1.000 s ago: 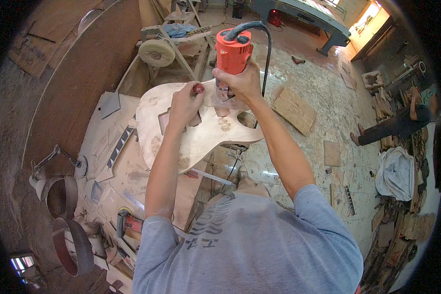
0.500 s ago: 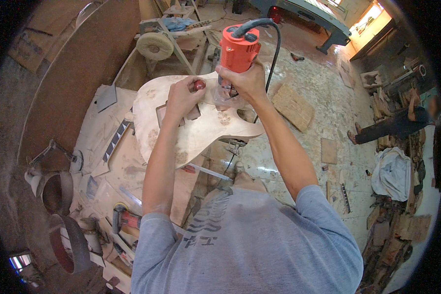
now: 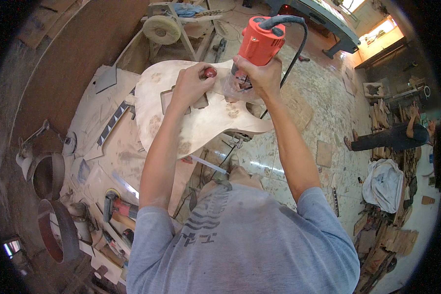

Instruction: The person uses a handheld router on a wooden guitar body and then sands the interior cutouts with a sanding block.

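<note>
A pale wooden electric-guitar body (image 3: 206,122) lies on the bench, with cut-out pockets in its top. On its far right part stands an orange-red handheld router (image 3: 261,44) with a clear plastic base (image 3: 230,87). My right hand (image 3: 263,78) is wrapped round the router's lower body. My left hand (image 3: 190,87) closes on a round, shiny red knob (image 3: 210,72) beside the clear base; whether the knob is joined to that base cannot be seen. A pocket is partly hidden beneath my left wrist. The router's bit is hidden too.
A black cable (image 3: 299,54) loops from the router's top down past my right forearm. Left on the bench lie a dark strip with pale inlays (image 3: 113,120) and a red sander (image 3: 120,208). Sanding belts (image 3: 54,230) stand lower left. A person (image 3: 392,134) is at far right.
The whole view has shifted, so the guitar body, router and hands appear slightly higher and farther right. Both hands keep their grips, and the router's place on the wood looks nearly the same.
</note>
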Motion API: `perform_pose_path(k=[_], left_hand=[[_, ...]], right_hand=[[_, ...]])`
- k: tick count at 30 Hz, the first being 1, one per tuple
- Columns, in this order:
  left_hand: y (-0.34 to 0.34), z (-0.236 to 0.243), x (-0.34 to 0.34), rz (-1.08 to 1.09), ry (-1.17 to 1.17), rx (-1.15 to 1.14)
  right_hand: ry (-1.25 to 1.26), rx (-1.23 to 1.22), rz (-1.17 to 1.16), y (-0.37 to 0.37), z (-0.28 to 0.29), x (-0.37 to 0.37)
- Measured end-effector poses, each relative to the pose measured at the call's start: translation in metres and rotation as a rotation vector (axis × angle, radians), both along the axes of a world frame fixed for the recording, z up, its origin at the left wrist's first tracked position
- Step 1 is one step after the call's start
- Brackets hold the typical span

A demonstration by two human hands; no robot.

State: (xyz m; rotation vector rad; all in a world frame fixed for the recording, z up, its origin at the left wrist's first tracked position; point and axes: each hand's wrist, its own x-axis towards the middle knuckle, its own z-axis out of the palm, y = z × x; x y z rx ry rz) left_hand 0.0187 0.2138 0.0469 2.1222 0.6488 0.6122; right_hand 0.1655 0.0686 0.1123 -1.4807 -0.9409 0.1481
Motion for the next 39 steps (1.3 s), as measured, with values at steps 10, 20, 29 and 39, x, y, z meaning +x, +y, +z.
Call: perform_pose_path(k=[10,20,29,39], left_hand=[[-0.006,0.008,0.002,0.038,-0.011,0.008],[-0.005,0.006,0.004,0.042,0.007,-0.002],[-0.005,-0.002,0.006,0.056,-0.096,0.042],[-0.003,0.004,0.002,0.040,0.027,0.016]], right_hand=[[-0.014,-0.041,-0.043,0.008,-0.018,0.015],[-0.029,-0.024,-0.033,0.010,-0.010,0.012],[-0.138,0.038,-0.071,0.014,-0.013,0.015],[0.006,-0.057,-0.062,-0.005,-0.004,-0.005]])
